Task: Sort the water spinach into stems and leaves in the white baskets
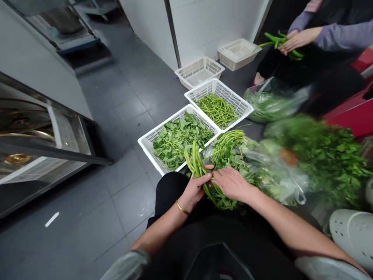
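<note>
My left hand (194,191), with a gold bangle at the wrist, is closed round a small bunch of long green beans (194,160). The bean tips stick up past the thumb, and the lower ends hang down between my hands. Against the same bunch, my right hand (230,182) has its fingers bent in and pinching at the beans; its fingertips are partly hidden. Just beyond, a white basket (148,140) holds leafy greens (182,136). Behind it a second white basket (188,94) contains cut bean pieces (217,111). Leafy stems (230,144) lie right beside my hands.
Two more pale baskets (201,74) (237,52) stand by the wall. On the right are plastic bags of greens (271,105) and a blurred leafy heap (340,155). Another person's hands (300,41) hold green peppers. A metal rack (87,155) stands at left.
</note>
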Demonstrator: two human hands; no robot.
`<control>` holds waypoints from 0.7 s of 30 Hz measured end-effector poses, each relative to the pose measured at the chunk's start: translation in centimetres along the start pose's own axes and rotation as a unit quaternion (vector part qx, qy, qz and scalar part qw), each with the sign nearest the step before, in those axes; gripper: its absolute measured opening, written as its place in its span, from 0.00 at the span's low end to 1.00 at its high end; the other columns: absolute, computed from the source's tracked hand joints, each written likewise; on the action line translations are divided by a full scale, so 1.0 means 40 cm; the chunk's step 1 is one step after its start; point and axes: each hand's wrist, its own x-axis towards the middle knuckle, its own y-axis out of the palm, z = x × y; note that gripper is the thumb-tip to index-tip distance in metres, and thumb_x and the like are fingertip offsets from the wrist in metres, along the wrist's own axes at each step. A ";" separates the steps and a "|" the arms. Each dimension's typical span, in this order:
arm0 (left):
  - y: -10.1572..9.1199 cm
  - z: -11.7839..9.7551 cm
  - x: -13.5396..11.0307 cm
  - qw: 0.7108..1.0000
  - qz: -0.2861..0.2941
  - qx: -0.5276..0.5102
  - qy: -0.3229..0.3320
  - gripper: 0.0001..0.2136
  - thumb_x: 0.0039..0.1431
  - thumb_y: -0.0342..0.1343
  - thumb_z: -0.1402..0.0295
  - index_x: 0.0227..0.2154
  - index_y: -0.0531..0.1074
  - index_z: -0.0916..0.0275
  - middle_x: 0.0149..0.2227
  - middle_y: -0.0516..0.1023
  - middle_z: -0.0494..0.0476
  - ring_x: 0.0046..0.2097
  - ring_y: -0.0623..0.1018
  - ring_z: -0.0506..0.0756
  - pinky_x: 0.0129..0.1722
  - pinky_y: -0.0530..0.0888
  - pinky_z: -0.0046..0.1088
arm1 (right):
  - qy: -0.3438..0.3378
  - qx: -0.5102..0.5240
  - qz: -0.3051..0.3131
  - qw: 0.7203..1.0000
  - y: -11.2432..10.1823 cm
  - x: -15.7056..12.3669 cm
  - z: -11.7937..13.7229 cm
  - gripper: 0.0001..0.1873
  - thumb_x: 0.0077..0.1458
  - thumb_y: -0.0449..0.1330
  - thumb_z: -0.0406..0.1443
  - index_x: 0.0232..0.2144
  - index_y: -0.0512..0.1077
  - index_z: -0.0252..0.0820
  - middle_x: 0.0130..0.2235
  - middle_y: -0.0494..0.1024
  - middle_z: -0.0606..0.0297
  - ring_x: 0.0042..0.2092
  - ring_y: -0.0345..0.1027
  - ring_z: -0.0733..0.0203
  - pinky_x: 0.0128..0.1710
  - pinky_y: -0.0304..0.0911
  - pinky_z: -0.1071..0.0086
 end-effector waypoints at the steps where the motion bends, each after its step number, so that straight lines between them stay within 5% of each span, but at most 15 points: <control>1: 0.001 -0.003 0.002 1.000 0.008 0.008 -0.004 0.19 0.41 0.67 0.69 0.39 0.75 0.64 0.25 0.71 0.50 0.24 0.69 0.47 0.24 0.65 0.23 | -0.015 -0.001 0.001 1.000 -0.011 -0.002 -0.007 0.17 0.64 0.44 0.38 0.37 0.70 0.36 0.33 0.75 0.54 0.37 0.68 0.55 0.38 0.56 0.64; 8: 0.000 -0.043 0.024 0.994 0.041 0.105 0.006 0.15 0.40 0.67 0.67 0.33 0.74 0.67 0.19 0.67 0.49 0.20 0.65 0.46 0.21 0.60 0.23 | 0.010 0.153 -0.006 0.988 -0.098 -0.017 -0.157 0.16 0.62 0.46 0.42 0.28 0.67 0.42 0.26 0.71 0.62 0.26 0.60 0.61 0.29 0.51 0.68; 12: 0.005 -0.065 0.053 0.995 0.010 0.093 0.020 0.23 0.40 0.67 0.67 0.42 0.73 0.65 0.20 0.67 0.47 0.21 0.66 0.47 0.21 0.60 0.23 | 0.038 0.277 -0.001 0.960 -0.170 -0.017 -0.277 0.18 0.58 0.51 0.48 0.22 0.66 0.44 0.22 0.66 0.66 0.24 0.57 0.63 0.28 0.52 0.69; 16: 0.049 -0.131 0.195 0.991 0.050 0.121 0.021 0.24 0.39 0.67 0.68 0.43 0.73 0.65 0.21 0.68 0.48 0.21 0.66 0.47 0.21 0.61 0.23 | 0.066 0.342 -0.049 0.936 -0.205 0.059 -0.382 0.18 0.54 0.53 0.49 0.22 0.66 0.43 0.22 0.66 0.67 0.25 0.57 0.64 0.28 0.54 0.70; 21: 0.133 -0.227 0.436 0.985 0.079 0.153 0.002 0.23 0.37 0.68 0.67 0.40 0.74 0.66 0.18 0.66 0.47 0.19 0.66 0.46 0.17 0.57 0.21 | 0.205 0.404 -0.229 0.862 -0.218 0.261 -0.584 0.17 0.52 0.55 0.48 0.20 0.64 0.44 0.16 0.62 0.71 0.21 0.55 0.65 0.28 0.57 0.69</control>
